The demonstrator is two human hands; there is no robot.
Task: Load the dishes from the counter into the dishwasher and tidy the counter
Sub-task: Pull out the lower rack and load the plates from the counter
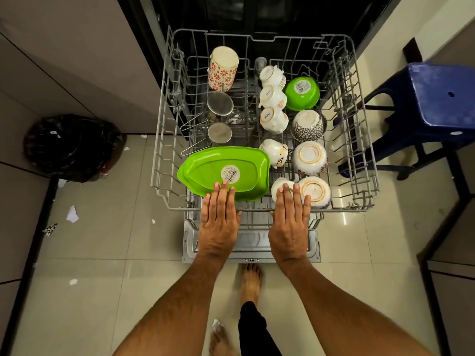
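The grey wire dishwasher rack (164, 140) is pulled out over the open door (250, 246). It holds a green leaf-shaped plate (239, 160), a green bowl (302, 93), a flowered mug (223, 69), two steel strainers (220, 104), several white cups (272, 96) and upturned bowls (309, 156). My left hand (218, 217) lies flat on the rack's front rim, fingertips on the green plate. My right hand (291, 214) lies flat on the same rim, fingers straight, touching a white bowl (280, 185).
A blue plastic stool (437, 104) stands right of the rack. A black-bagged bin (72, 147) sits at left by the cabinet. Paper scraps (72, 214) litter the tiled floor. My bare feet (250, 281) stand just before the door's edge.
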